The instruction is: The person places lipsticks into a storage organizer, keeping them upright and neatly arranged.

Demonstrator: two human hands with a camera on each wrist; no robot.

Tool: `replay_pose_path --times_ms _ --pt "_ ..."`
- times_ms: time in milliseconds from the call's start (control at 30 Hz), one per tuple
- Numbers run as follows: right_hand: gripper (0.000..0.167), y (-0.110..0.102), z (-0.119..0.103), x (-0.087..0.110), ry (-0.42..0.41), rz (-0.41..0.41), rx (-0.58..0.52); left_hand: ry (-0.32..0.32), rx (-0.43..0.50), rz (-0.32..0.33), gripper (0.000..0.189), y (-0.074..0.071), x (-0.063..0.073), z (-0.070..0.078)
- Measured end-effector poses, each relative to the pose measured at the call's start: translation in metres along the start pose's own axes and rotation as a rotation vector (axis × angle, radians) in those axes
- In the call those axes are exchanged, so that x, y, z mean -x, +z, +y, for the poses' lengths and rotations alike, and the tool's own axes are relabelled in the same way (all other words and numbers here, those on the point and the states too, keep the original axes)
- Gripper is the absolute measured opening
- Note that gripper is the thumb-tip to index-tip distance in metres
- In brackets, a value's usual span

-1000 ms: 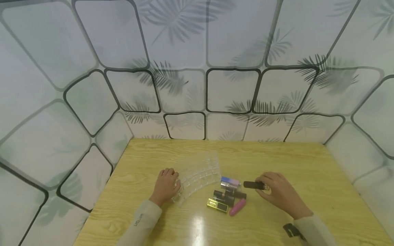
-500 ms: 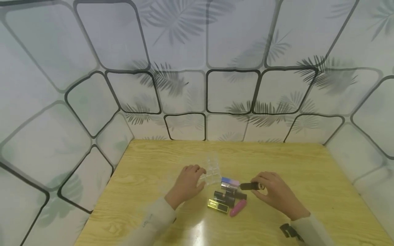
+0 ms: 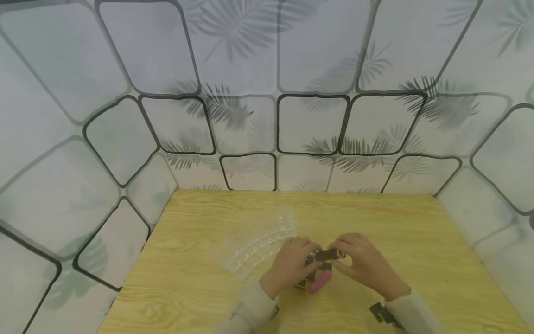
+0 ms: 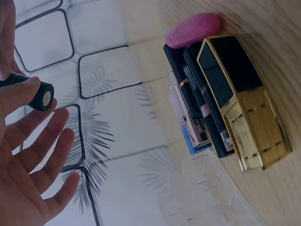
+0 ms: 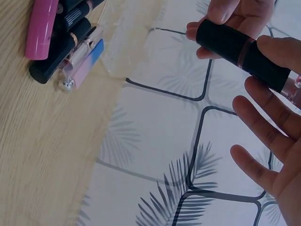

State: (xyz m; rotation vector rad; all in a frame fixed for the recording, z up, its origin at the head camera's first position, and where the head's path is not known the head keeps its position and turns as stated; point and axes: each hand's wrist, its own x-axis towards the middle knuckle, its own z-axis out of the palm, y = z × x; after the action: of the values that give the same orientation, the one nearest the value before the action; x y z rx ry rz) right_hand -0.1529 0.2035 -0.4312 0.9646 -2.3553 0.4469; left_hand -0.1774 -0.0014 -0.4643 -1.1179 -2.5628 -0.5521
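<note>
A black lipstick tube (image 3: 328, 254) with a thin rose-gold band is held above the table between both hands. My left hand (image 3: 288, 263) pinches one end with thumb and index finger; its other fingers are spread. At the opposite end, my right hand (image 3: 364, 265) pinches the tube, its remaining fingers loosely extended. A small clear piece (image 5: 295, 90) shows beside the right hand in the right wrist view. Below lie a pink oval tube (image 3: 321, 281), a gold-and-black lipstick (image 4: 254, 125), black tubes (image 5: 59, 52) and a blue-pink tube (image 5: 89, 63), partly hidden from the head view.
A clear, curved, compartmented rack (image 3: 254, 243) lies on the wooden table (image 3: 200, 208), just left of the hands. Patterned walls (image 3: 310, 125) stand behind the table and at both sides.
My left hand has left the clear rack and moved right to the lipstick tube, taking hold of its end. My right hand has shifted slightly left with the tube.
</note>
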Motion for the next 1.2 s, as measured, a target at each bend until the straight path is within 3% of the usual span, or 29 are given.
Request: replay_pose_path --times_ms 100,400,600,700,800,900,967,1067,1200 --pt "0.036 0.001 -0.003 -0.003 0.008 -0.002 -0.025 0.007 0.039 0.036 0.028 0.003 0.001 0.001" --pt "0.039 0.004 -0.011 -0.013 0.01 0.024 -0.179 0.006 0.313 0.129 0.025 0.007 0.007 0.003" --pt "0.035 0.007 -0.019 -0.017 0.051 0.009 -0.217 0.03 0.315 0.197 0.021 -0.001 0.01 0.004" --pt "0.034 0.01 -0.02 -0.018 0.054 0.011 -0.237 0.037 0.297 0.176 0.025 -0.007 0.015 0.002" --pt "0.035 0.016 -0.02 -0.019 0.048 0.018 -0.254 0.006 0.21 0.103 0.029 -0.014 0.024 -0.005" --pt "0.036 0.023 -0.016 -0.02 0.062 0.016 -0.259 -0.071 0.042 0.014 0.031 -0.018 0.036 -0.018" --pt "0.037 0.028 -0.012 -0.021 0.078 0.009 -0.256 -0.123 -0.075 -0.009 0.03 -0.021 0.045 -0.031" --pt "0.037 0.035 -0.006 -0.024 0.109 -0.006 -0.26 -0.195 -0.179 0.039 0.026 -0.028 0.056 -0.057" --pt "0.033 0.046 0.002 -0.032 0.176 -0.037 -0.259 -0.282 -0.29 0.188 0.019 -0.038 0.067 -0.098"
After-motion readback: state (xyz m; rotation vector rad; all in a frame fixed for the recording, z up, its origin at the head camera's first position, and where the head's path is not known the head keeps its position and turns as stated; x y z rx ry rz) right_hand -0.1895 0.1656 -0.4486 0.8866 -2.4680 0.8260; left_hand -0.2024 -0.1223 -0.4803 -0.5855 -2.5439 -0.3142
